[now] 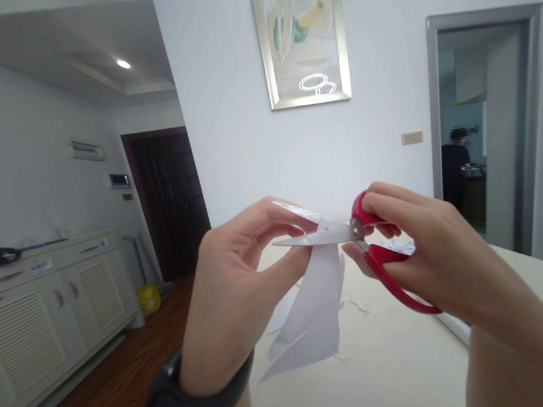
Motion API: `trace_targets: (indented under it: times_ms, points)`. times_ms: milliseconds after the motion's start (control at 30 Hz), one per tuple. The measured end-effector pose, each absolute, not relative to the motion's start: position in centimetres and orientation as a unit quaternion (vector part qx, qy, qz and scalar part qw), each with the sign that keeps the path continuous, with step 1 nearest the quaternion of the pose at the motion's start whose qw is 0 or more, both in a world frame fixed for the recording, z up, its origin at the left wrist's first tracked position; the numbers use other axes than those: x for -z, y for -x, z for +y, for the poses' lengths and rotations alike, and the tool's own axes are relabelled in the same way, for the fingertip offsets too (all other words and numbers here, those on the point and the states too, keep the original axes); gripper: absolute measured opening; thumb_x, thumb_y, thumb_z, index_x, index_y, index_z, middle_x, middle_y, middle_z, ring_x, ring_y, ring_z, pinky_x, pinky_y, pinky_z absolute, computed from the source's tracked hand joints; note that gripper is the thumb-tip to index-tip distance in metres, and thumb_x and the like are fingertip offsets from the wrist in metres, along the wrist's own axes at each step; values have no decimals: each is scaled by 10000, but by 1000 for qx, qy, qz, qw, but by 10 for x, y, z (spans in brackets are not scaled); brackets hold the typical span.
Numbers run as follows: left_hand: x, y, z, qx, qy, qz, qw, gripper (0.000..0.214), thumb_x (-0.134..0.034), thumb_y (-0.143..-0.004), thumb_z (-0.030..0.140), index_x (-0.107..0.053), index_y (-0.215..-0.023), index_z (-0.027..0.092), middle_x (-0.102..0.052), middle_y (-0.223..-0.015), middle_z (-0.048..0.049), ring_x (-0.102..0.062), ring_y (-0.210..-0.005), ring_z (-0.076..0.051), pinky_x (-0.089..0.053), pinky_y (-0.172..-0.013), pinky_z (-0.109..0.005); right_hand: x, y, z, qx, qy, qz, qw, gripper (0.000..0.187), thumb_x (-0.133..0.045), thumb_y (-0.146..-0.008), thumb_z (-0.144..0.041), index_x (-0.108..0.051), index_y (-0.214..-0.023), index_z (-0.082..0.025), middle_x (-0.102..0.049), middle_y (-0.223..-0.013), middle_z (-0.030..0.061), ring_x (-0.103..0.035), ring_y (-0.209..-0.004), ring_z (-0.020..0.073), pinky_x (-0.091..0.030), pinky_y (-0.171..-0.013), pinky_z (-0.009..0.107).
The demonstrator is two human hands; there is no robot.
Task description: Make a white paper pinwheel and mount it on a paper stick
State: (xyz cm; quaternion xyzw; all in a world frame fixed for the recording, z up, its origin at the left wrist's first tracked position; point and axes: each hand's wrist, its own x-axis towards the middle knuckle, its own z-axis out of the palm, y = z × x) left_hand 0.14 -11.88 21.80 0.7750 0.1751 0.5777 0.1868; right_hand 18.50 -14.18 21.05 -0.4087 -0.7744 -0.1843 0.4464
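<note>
While my two hands stand apart from each other in the head view, both are closed on something. My left hand (pixel 240 268), at seven o'clock, pinches a folded sheet of thin white paper (pixel 315 298) between thumb and fingers; the sheet hangs towards six o'clock, its lower end split into pointed flaps. My right hand (pixel 421 229), between three and four o'clock, grips metal scissors with red loop handles (pixel 358 232). Their loops are spread, and the near blade crosses in front of the paper, pointing to nine o'clock, beside my left thumb. A thick black wristband (pixel 199 406) circles my left wrist. Below the paper, small white paper scraps (pixel 361 307) lie on a pale smooth-topped table (pixel 325 405). Towards one o'clock, a silver-framed picture (pixel 303 44) hangs on the wall; at three o'clock, a dark-clothed person (pixel 455 171) stands beyond a grey-framed doorway (pixel 437 133).
</note>
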Motion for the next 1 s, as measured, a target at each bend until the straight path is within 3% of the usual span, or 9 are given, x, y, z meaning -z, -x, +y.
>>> trace_targets:
  times_ms: [367,667,1000]
  points:
    - [-217,-2,-120,-564,-774,179,225,99,-563,-766,97,-615,-796,175,-631,-866,-18,-607,-882,-168,-481,-585,-189,-212,-187,-143,186,412,-778,435,238,-572,-645,-37,-432,-738,-206,-464,-755,-10,-395,-592,106,-326,-505,222]
    - [-214,0,-119,-555,-776,191,229,66,-567,-783,165,-618,-816,190,-649,-877,-15,-607,-838,-163,-461,-553,-189,-210,-188,-142,204,413,-776,431,220,-582,-666,-71,-426,-735,-209,-445,-725,-15,-395,-581,108,-320,-500,223]
    - [-218,-1,-120,-566,-772,199,211,107,-569,-734,103,-628,-768,186,-656,-858,-14,-621,-822,-182,-484,-611,-222,-211,-188,-143,199,416,-777,428,209,-587,-668,-71,-440,-729,-206,-454,-718,-18,-390,-564,102,-324,-491,222]
